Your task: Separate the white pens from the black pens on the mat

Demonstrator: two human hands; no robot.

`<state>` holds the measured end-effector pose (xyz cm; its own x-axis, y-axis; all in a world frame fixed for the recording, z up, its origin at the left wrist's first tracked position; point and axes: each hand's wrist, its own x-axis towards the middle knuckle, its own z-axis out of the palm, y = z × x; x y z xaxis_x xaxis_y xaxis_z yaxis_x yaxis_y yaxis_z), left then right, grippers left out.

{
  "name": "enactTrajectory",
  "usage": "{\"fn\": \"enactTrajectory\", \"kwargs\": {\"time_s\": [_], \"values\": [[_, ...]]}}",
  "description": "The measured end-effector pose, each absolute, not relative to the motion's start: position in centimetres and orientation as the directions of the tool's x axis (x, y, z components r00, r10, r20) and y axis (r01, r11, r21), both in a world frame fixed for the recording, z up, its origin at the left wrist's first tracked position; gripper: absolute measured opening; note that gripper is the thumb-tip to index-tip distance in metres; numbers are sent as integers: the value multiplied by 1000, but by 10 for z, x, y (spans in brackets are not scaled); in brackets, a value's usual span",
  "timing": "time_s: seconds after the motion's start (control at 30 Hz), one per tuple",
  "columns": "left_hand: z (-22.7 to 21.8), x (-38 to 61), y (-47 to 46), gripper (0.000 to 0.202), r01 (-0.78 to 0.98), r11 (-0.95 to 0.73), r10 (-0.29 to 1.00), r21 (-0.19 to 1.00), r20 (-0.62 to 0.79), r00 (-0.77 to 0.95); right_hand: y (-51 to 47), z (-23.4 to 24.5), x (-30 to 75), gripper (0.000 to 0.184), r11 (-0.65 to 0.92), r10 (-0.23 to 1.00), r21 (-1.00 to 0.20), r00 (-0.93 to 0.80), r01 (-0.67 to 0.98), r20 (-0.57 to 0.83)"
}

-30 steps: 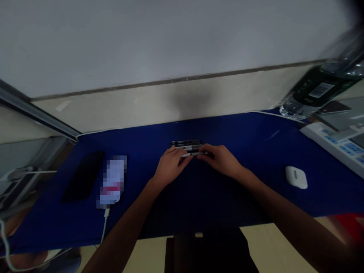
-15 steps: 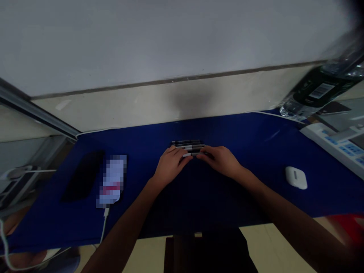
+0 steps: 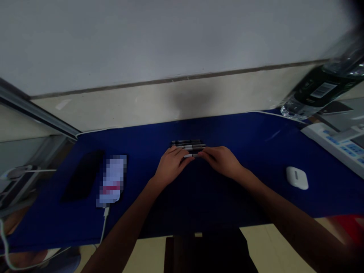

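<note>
Leaning over the blue desk mat (image 3: 227, 129), I see a black phone (image 3: 82, 175) and a pixelated device (image 3: 112, 181) on a white cable (image 3: 104, 223) to my left, a white earbud case (image 3: 296, 178) and water bottle (image 3: 321, 91) to my right. My left hand (image 3: 172, 165) and right hand (image 3: 222, 162) close their fingers (image 3: 182, 157) on the nearest of several dark pens (image 3: 187, 143) lying side by side mid-mat.

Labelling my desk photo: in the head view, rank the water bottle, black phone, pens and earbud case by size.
1. Water bottle, though nearer the camera, so unsure.
2. Black phone.
3. Pens, partly hidden.
4. Earbud case.
</note>
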<state>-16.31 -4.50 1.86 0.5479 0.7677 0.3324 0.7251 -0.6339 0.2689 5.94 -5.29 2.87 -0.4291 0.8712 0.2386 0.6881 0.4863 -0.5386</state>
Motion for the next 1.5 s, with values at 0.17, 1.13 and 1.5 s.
{"fn": "enactTrajectory", "kwargs": {"time_s": [0.17,1.13,1.5], "values": [[19,-163,-45,26,730,-620,780,287,334,530,-54,30,60,24,447,891,-561,-402,697,211],[16,-158,-49,24,732,-625,777,271,307,549,-55,30,59,25,488,865,-537,-464,688,191],[13,-157,-49,24,731,-628,775,268,307,553,-53,27,58,21,495,863,-501,-467,710,192]]}}
